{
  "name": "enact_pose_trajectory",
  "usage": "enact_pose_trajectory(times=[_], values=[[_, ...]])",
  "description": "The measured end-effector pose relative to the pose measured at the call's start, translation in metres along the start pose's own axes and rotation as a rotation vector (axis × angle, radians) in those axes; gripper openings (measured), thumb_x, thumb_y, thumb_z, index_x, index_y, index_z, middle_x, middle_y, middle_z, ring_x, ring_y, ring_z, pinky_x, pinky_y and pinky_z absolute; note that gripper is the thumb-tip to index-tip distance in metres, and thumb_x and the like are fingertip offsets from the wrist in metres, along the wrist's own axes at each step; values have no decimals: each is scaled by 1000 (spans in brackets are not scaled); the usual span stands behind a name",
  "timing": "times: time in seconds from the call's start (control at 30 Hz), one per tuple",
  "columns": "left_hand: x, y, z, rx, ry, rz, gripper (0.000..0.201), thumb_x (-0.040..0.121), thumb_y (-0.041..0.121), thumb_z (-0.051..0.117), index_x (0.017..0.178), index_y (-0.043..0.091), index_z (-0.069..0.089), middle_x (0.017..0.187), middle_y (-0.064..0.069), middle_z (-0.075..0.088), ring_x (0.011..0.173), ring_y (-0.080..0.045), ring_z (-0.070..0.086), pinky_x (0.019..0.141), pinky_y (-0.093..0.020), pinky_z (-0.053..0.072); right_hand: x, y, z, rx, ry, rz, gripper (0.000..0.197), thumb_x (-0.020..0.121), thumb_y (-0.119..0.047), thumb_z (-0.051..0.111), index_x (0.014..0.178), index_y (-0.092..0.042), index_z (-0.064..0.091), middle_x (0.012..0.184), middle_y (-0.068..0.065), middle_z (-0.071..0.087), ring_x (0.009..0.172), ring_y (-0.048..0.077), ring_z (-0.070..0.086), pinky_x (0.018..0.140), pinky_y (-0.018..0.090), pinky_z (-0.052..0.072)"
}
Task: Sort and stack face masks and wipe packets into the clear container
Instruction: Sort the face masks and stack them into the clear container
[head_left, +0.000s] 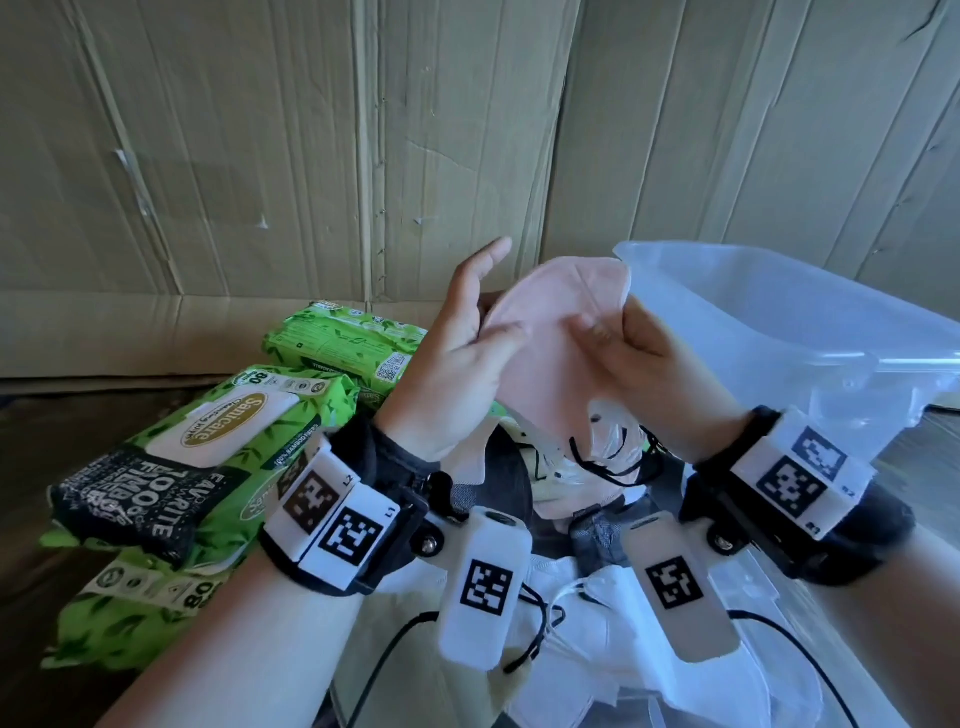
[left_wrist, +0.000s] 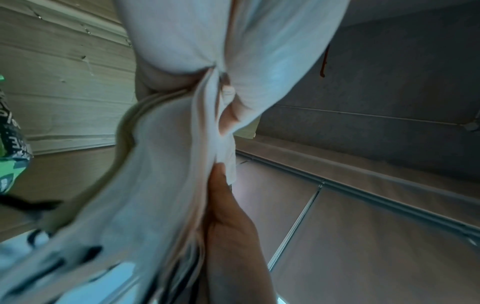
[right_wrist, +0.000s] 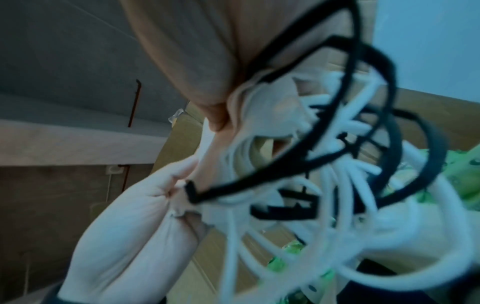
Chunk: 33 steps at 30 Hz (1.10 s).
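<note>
Both hands pinch a soft pale-pink fabric face mask (head_left: 540, 332) held up beside the clear plastic container (head_left: 779, 332) — left hand (head_left: 457, 364) and right hand (head_left: 639, 358) at opposite edges. Best flatten it, loops tucked — then lay it in squarely.

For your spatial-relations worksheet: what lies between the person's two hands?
The head view shows a pink face mask between them: the left hand holds its left edge and the right hand its right edge.
</note>
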<state>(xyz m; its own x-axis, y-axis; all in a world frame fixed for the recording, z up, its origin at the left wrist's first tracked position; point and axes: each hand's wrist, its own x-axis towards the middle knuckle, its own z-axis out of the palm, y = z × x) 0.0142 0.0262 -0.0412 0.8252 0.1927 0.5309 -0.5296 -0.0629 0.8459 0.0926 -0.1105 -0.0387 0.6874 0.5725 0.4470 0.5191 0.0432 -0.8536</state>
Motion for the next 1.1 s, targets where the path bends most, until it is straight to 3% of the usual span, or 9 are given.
enact_pose_trajectory(times=[0.1, 0.23, 0.43, 0.57, 0.73, 0.8, 0.87, 1.0, 1.1], values=[[-1, -1, -3, 66, -54, 69, 58, 83, -12, 51, 120, 33, 41, 102, 1, 60, 92, -10, 57, 90, -27, 45, 1, -2, 3, -94, 14, -45, 47, 84, -37, 49, 116, -2, 47, 113, 20, 60, 104, 29, 60, 90, 47, 49], [1, 2, -13, 185, -155, 67, 43, 73, -19, 56, 92, 19, 60, 90, 18, 66, 95, 5, 58, 90, -13, 41, 0, -7, -3, -138, -73, -40, 62, 71, -44, 69, 112, -3, 46, 99, 12, 62, 87, 15, 60, 74, 39, 53], [1, 10, -26, 275, -138, -13, 44, 74, -25, 47, 92, 11, 68, 91, 16, 67, 90, 13, 58, 82, -4, 38, -1, -6, -26, -265, -200, 133, 57, 64, 11, 75, 98, -29, 54, 58, -10, 61, 52, 8, 50, 54, 20, 44], [6, 6, -38, 268, 32, -61, 38, 70, -7, 56, 84, 26, 69, 84, 21, 68, 88, -11, 51, 64, -12, 35, 1, -3, -32, -128, 0, 116, 46, 67, 23, 63, 91, -16, 60, 52, -13, 62, 49, 2, 53, 58, 18, 46], [8, 10, -45, 376, 167, -37, 46, 75, -17, 49, 83, 25, 66, 88, 22, 63, 79, 17, 54, 71, 2, 34, 6, 3, -18, -57, -122, 226, 40, 72, -4, 72, 106, -11, 54, 83, 18, 63, 76, 26, 58, 80, 41, 48], [10, 15, -56, 413, 247, -20, 48, 77, -17, 47, 83, 27, 65, 94, 20, 63, 89, 20, 52, 81, 1, 34, 10, 9, -13, -150, -134, 257, 37, 73, -29, 66, 105, -14, 53, 84, 12, 63, 78, 25, 59, 80, 39, 48], [11, 19, -67, 436, 325, -18, 48, 78, -14, 47, 83, 30, 65, 99, 16, 65, 88, 15, 53, 79, 0, 35, 13, 14, -5, -327, -210, 189, 21, 82, -24, 65, 97, -27, 52, 84, 4, 59, 78, 21, 58, 78, 38, 47], [12, 24, -74, 493, 439, -40, 51, 76, -10, 44, 80, 36, 64, 81, 12, 59, 60, 1, 41, 51, -8, 29, 10, 21, 21, -1023, -651, 16, 75, 78, -4, 61, 134, -45, 35, 136, 6, 30, 114, 29, 41, 91, 38, 41], [10, 26, -73, 537, 469, -72, 52, 75, -9, 43, 81, 38, 63, 70, 15, 51, 54, -1, 33, 45, -9, 28, 8, 28, 41, -1351, -794, -6, 90, 82, -14, 57, 132, -65, 3, 153, 1, -8, 135, 41, 13, 102, 57, 31]])
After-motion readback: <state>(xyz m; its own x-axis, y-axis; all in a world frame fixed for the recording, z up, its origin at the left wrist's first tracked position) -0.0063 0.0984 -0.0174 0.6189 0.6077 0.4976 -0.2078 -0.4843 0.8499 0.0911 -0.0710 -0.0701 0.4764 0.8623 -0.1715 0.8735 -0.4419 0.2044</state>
